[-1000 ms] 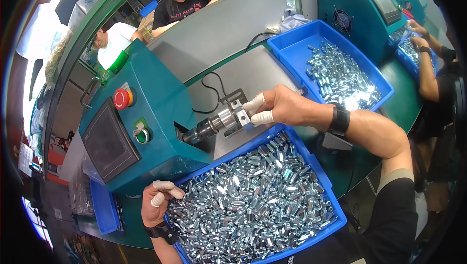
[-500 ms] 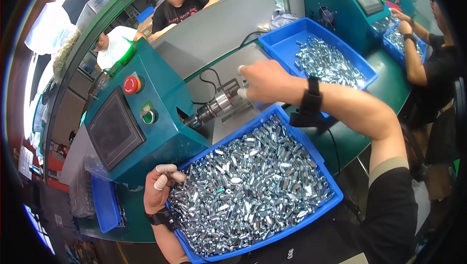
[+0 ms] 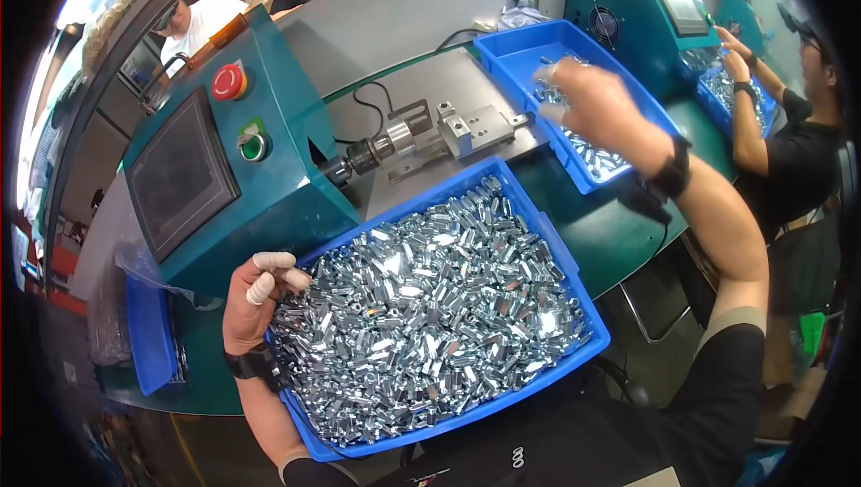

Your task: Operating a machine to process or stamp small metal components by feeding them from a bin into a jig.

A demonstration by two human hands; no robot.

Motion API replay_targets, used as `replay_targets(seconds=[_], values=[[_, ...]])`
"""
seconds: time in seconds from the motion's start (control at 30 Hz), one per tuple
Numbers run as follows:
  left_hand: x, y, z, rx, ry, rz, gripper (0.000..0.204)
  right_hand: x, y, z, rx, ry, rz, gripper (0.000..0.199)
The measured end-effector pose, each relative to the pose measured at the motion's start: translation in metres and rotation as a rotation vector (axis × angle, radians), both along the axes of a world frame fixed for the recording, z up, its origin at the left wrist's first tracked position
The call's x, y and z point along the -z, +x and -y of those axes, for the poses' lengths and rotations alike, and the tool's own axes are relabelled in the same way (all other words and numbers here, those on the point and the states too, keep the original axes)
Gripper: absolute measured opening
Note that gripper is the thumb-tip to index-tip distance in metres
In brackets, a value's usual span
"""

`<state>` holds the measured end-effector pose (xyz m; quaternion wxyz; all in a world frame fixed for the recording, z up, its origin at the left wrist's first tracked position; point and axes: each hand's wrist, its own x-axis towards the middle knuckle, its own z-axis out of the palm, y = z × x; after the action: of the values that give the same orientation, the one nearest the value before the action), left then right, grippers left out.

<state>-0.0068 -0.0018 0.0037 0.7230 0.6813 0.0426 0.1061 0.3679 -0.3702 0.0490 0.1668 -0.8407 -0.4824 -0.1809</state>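
Nuts [image 3: 430, 308], small and silvery, fill the blue bin [image 3: 587, 317] right in front of you, heaped to its walls. Your left hand [image 3: 256, 294] rests on that bin's left rim, fingers curled loosely with pale wraps on the fingertips [image 3: 269, 261] touching the edge of the heap; whether it pinches a piece you cannot tell. A dark band sits on that wrist.

Beyond your left hand stands the teal machine [image 3: 269, 191], its dark screen [image 3: 179, 178] facing you, a green button [image 3: 254, 144] and a red stop button [image 3: 229, 82] above it. A chuck [image 3: 381, 146] pokes out of its side toward a metal fixture block [image 3: 466, 128] on the grey plate, between your two hands.

Your right hand [image 3: 596, 101] is stretched out, blurred, over the second blue bin [image 3: 520, 52], which holds a thinner layer of the same metal pieces. Its fingers look spread and loose, wrapped at the tips, and you cannot tell if anything is held. A black watch [image 3: 673, 169] circles that wrist.

Further off to the right, another person's hands [image 3: 731, 61] work at a third bin beside a second teal machine [image 3: 646, 3].
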Motion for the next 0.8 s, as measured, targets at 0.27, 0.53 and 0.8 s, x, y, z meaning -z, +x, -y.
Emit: replay_targets(seconds=[0.27, 0.53, 0.8], values=[[0.004, 0.001, 0.004, -0.007, 0.012, -0.010, 0.045, 0.033, -0.082, -0.032, -0.321, -0.350, -0.004, 0.031], [0.003, 0.001, 0.000, -0.002, 0.019, -0.018, 0.045, 0.036, -0.086, -0.036, -0.429, -0.124, -0.270, 0.020], [0.003, 0.000, 0.000, -0.021, -0.005, -0.031, 0.047, 0.008, -0.034, -0.060, -0.448, 0.310, -0.554, 0.020]])
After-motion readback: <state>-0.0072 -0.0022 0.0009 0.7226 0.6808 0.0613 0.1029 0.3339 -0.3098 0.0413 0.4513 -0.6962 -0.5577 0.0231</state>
